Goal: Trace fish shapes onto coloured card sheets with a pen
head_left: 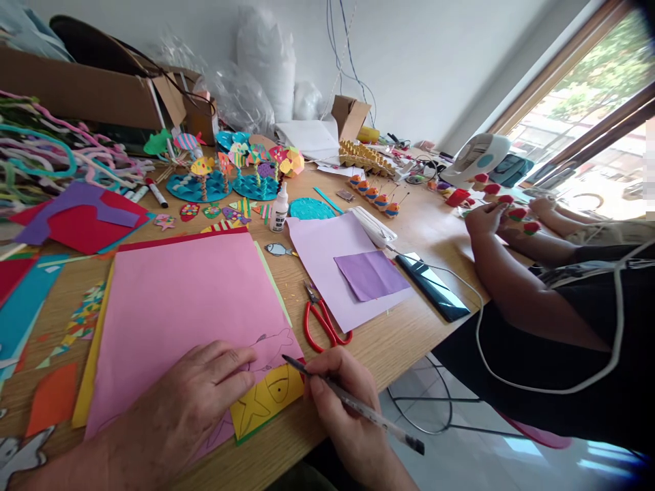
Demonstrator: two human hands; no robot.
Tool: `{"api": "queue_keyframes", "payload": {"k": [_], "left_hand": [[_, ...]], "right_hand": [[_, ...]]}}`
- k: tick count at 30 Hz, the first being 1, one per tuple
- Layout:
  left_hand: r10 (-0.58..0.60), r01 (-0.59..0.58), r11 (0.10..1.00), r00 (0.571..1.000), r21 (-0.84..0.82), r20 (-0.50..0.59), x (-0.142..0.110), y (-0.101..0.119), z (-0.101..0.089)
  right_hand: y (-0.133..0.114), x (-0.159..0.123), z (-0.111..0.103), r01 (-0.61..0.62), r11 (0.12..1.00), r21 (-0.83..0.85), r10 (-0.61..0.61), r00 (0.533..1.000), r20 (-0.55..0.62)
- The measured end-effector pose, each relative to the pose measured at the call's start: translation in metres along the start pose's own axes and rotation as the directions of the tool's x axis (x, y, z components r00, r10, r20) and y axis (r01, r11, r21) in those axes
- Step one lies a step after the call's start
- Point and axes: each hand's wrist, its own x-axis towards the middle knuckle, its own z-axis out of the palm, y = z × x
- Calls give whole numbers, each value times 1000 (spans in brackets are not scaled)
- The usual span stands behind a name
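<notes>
My left hand (187, 402) lies flat with fingers stretched out on a large pink paper sheet (189, 307), pressing it against the wooden table (399, 341). My right hand (342, 416) is closed on a thin pen (353, 404); its tip rests near the sheet's lower right corner, where a fish outline is drawn. A yellow paper fish cut-out (269, 399) sticks out from under the pink sheet between my two hands.
Red scissors (322, 320) lie right of the pink sheet, beside lilac paper with a purple square (371, 274) and a black phone (432, 286) on a white cable. A glue bottle (279, 208), paper fish models and coloured sheets lie beyond. Another person's hands (504, 215) work at the right.
</notes>
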Motion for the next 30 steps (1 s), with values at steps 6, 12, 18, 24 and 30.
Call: {"api": "queue_keyframes", "payload": {"k": [6, 12, 18, 24, 30], "left_hand": [[4, -4, 999, 1000, -34, 6, -1, -4, -11], [-12, 27, 987, 995, 157, -95, -7, -15, -34], [-88, 136, 953, 979, 270, -182, -21, -22, -40], [-231, 261, 920, 964, 294, -134, -53, -28, -27], [-447, 449, 872, 893, 193, -57, -76, -35, -17]], "right_hand": [[6, -10, 3, 64, 998, 26, -60, 989, -134], [10, -26, -4, 157, 985, -64, -168, 962, -216], [18, -35, -11, 219, 968, -126, -240, 954, -181], [25, -18, -12, 382, 918, -110, -388, 921, -40], [29, 8, -12, 462, 872, -158, -452, 887, 97]]}}
